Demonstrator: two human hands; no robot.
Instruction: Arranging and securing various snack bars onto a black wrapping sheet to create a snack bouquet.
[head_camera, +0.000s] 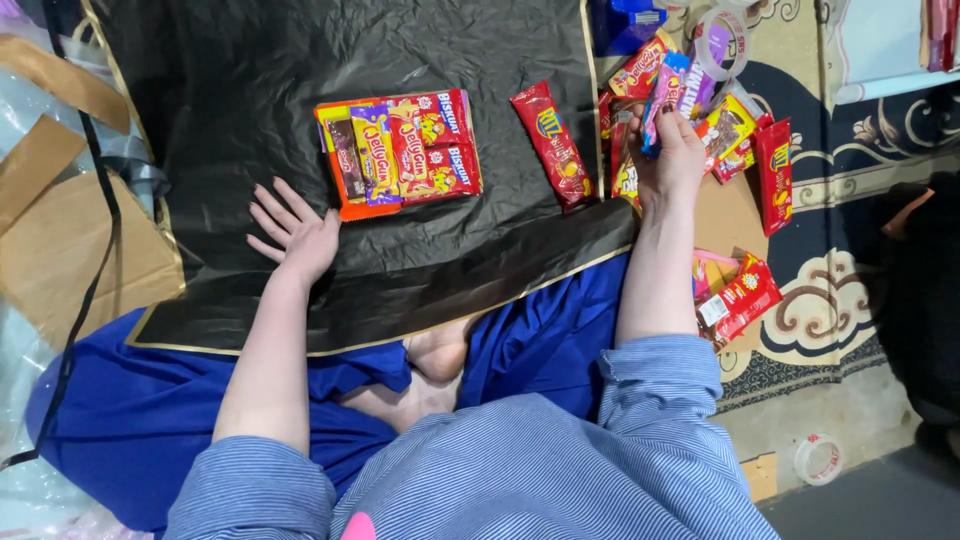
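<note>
Black wrapping sheet (300, 60) bears left hand (298, 232) spread flat; right hand (676, 155) pinches a snack packet (664, 90).

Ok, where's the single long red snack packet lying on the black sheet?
In the head view, the red packet lies on the black sheet near its right edge, between the taped snack bundle and the right hand.

Black wrapping sheet (420, 270) with a gold edge; red and yellow snack packets (400, 150); blue-white striped sleeves (660, 380); patterned beige-navy carpet (840, 300).
</note>
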